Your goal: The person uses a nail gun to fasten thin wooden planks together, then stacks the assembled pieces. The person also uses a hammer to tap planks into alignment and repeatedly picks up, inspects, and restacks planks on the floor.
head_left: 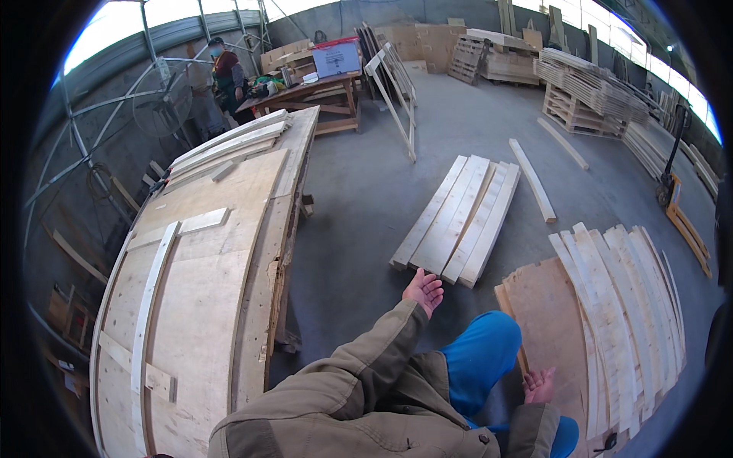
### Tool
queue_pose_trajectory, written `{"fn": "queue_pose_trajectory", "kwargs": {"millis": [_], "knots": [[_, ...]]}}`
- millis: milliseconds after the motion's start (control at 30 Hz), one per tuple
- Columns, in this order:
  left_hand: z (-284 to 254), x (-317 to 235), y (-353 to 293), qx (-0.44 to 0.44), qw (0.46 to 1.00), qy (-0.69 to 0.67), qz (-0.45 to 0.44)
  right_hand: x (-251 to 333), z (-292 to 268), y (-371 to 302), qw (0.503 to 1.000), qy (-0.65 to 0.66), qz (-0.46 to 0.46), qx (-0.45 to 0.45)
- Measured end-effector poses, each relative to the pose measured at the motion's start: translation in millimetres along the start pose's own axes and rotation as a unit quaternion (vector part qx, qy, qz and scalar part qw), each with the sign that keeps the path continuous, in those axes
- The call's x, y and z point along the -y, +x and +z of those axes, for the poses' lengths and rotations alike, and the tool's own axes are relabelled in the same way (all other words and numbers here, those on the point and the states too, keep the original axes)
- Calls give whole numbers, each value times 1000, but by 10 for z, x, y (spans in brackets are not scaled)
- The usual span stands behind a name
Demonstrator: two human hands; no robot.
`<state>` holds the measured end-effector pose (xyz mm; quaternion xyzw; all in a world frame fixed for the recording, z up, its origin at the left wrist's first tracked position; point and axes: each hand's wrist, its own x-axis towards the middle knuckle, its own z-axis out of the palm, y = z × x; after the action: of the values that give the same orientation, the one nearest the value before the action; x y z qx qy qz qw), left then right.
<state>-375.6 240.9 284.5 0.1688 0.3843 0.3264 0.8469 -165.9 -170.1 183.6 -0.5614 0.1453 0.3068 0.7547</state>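
Observation:
My left hand (pixel 424 292) is stretched forward, palm turned up and fingers apart, just at the near end of a low stack of pale wooden boards (pixel 458 214) on the floor. Whether it touches them I cannot tell. My right hand (pixel 539 385) is low beside my knee, fingers spread and holding nothing, close to a brown plywood sheet (pixel 546 313). Many narrow pale planks (pixel 622 320) lie side by side on the right part of that sheet.
A long wooden workbench (pixel 206 282) on the left bears loose strips. Single boards (pixel 533 181) lie on the floor. A yellow pallet jack (pixel 683 221) and stacked pallets (pixel 580 111) are at the right. Another person (pixel 227 76) stands by a far table (pixel 317 99).

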Motion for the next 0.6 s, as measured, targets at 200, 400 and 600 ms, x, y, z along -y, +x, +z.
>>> {"fn": "queue_pose_trajectory", "kwargs": {"millis": [200,400,600], "knots": [[-92,44,-43,-48,999,9,-5,13,32,-25,999,-25,3,-21],[-124,70,-22,-44,999,13,1,-40,-39,25,999,-35,10,-15],[-193,153,10,-53,998,29,-5,-36,12,-15,994,-104,13,-35]]}}
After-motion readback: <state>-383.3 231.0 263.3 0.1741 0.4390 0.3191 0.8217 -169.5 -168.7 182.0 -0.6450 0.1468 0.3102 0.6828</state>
